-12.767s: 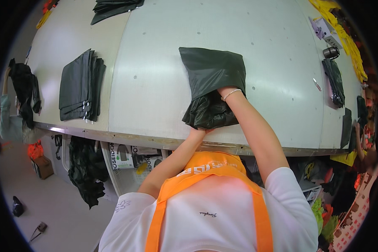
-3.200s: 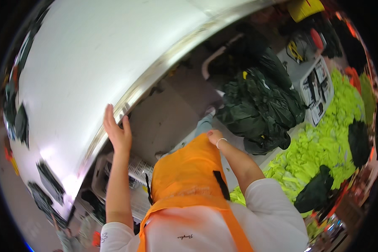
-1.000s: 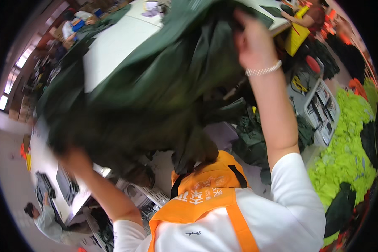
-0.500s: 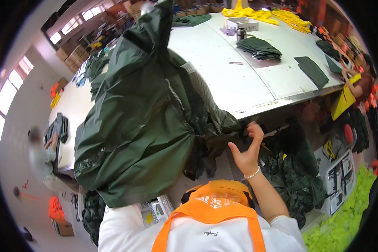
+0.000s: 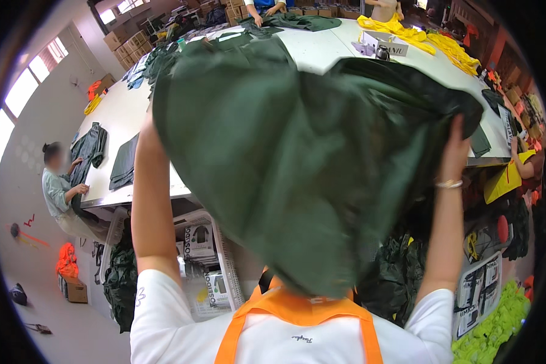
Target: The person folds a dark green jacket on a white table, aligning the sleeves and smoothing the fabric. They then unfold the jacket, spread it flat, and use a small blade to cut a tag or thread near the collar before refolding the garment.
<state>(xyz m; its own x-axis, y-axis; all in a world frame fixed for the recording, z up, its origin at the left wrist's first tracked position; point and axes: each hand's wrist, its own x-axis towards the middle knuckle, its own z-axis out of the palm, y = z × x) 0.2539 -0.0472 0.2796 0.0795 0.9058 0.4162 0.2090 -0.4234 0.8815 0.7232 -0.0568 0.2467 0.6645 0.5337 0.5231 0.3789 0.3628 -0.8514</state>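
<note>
R fingers [image 5: 457,126] gripping dk-grn garment [image 5: 309,158], blurred | L fingers hid behind it, can't tell grip

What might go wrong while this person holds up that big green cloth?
The dark green garment hangs in front of the orange apron and might catch there. It hides much of the white table, so something behind might get bumped unseen. The right hand is at its edge, so the garment could slip.
</note>
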